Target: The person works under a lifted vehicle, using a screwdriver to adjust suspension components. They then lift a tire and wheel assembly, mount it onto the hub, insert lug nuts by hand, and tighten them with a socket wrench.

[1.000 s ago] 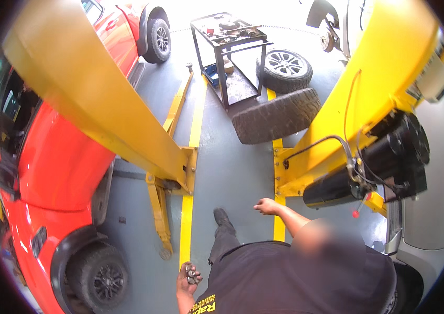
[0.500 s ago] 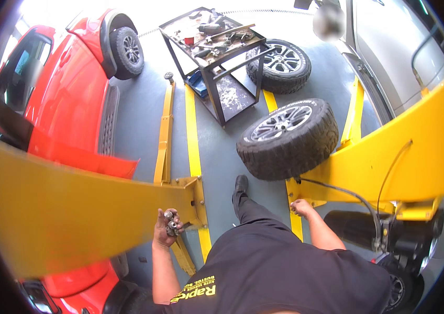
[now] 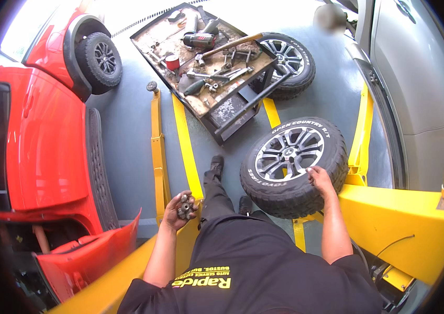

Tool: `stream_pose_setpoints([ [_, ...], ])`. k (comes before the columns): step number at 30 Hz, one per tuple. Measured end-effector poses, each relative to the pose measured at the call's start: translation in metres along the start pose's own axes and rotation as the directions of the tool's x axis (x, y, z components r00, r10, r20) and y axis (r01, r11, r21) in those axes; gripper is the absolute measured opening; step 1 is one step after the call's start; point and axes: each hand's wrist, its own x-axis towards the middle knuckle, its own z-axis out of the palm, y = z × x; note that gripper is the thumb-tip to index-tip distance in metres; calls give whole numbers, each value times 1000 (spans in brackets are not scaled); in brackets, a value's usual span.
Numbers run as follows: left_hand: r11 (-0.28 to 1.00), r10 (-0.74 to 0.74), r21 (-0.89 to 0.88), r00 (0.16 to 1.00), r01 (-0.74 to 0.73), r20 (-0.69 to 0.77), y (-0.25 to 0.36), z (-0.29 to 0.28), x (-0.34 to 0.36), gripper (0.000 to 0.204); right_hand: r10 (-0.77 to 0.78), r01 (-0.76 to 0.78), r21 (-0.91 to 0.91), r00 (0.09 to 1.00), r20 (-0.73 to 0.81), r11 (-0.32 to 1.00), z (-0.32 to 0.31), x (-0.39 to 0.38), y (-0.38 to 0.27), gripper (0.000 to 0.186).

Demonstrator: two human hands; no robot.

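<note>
My left hand [image 3: 178, 210] is curled, palm up, round several metal lug nuts [image 3: 185, 207], which show between the fingers. My right hand [image 3: 320, 179] is over the near side of a wheel [image 3: 291, 152] with a silver and black rim. Its fingers are drawn together in a pinch, and what they hold, if anything, is too small to make out. I cannot tell whether that hand touches the tyre. Ahead of my left hand, a tool cart [image 3: 217, 113] carries a power tool [image 3: 199, 40], a long wooden handle [image 3: 233, 45], wrenches and a red cup [image 3: 172, 62].
A second wheel [image 3: 288, 65] lies beside the cart. On the left is a red vehicle [image 3: 49, 152] with an open door; a grey vehicle [image 3: 421, 89] stands on the right. Yellow lift arms [image 3: 157, 152] and a yellow beam [image 3: 405, 222] flank the walkway.
I have stepped forward between the lift posts, so the cart and near wheel are closer. My right hand has moved up over the wheel. My left hand still holds the lug nuts.
</note>
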Motion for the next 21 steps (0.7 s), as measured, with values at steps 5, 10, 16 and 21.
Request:
stream_pose_setpoints([
  [5,992,-89,103,988,76,126,98,14,105,47,139,-142,-40,989,-57,989,50,53,-58,27],
  [10,962,-234,169,967,215,103,172,16,165,43,246,-229,-260,968,36,938,107,85,-83,32],
  [16,920,-316,245,949,305,6,226,15,195,44,380,-365,-235,925,19,901,136,102,-80,34],
  [21,908,-340,228,936,353,-95,254,15,209,38,387,-373,-276,922,-2,886,142,103,-69,29],
])
